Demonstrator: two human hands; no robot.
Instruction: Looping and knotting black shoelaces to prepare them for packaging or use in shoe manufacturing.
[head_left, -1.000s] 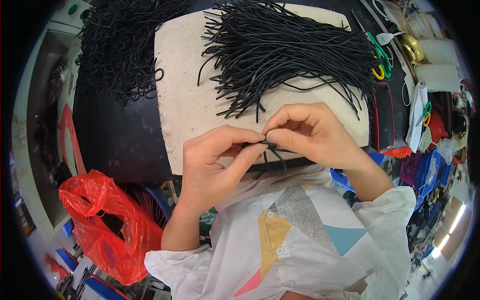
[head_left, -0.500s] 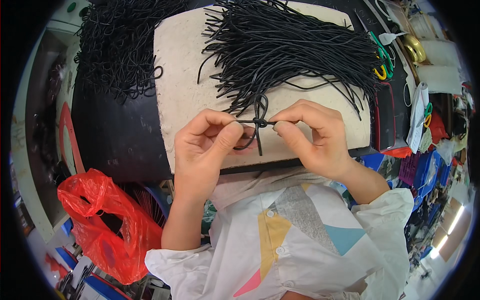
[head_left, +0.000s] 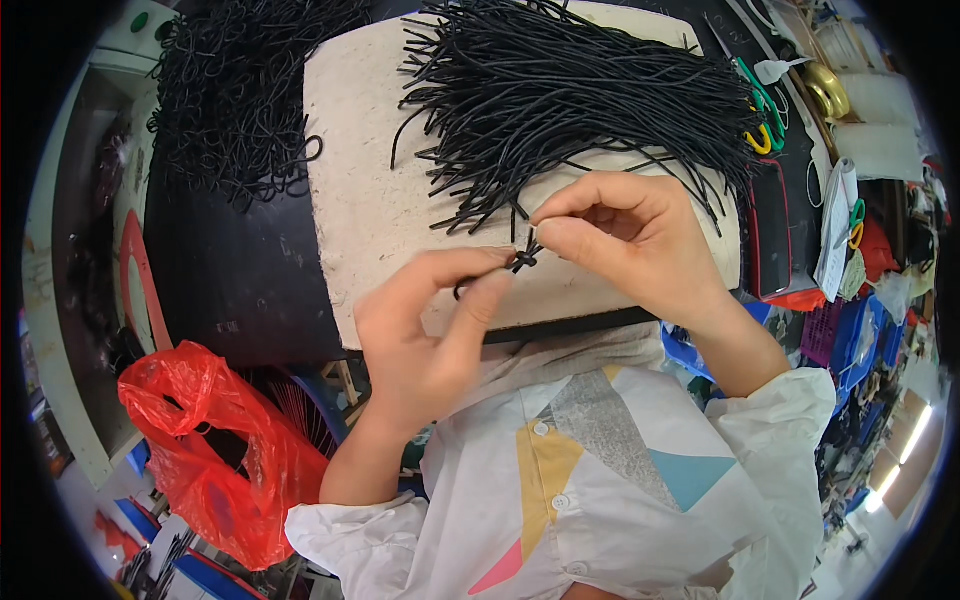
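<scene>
Between my hands is a black cord [head_left: 524,260] with a small knot in it, held over the near part of a pale board [head_left: 375,225]. My left hand [head_left: 430,315] pinches the cord just left of the knot, and a bit of loop shows by its fingers. With thumb and forefinger my right hand [head_left: 630,240] grips the cord above and right of the knot. Just beyond my hands a thick bundle of straight black cords [head_left: 580,95] lies across the board, its near ends close to the knot.
A heap of curled black cords [head_left: 250,100] lies on the dark table [head_left: 230,270] at far left. Green-handled scissors [head_left: 765,105] and a dark red-edged phone-like slab [head_left: 768,230] lie on the right. A red plastic bag [head_left: 230,460] hangs at near left.
My right hand has moved left and away from me, its pinch now above the knot. My left hand has shifted right, up to the knot. The large loop no longer shows.
</scene>
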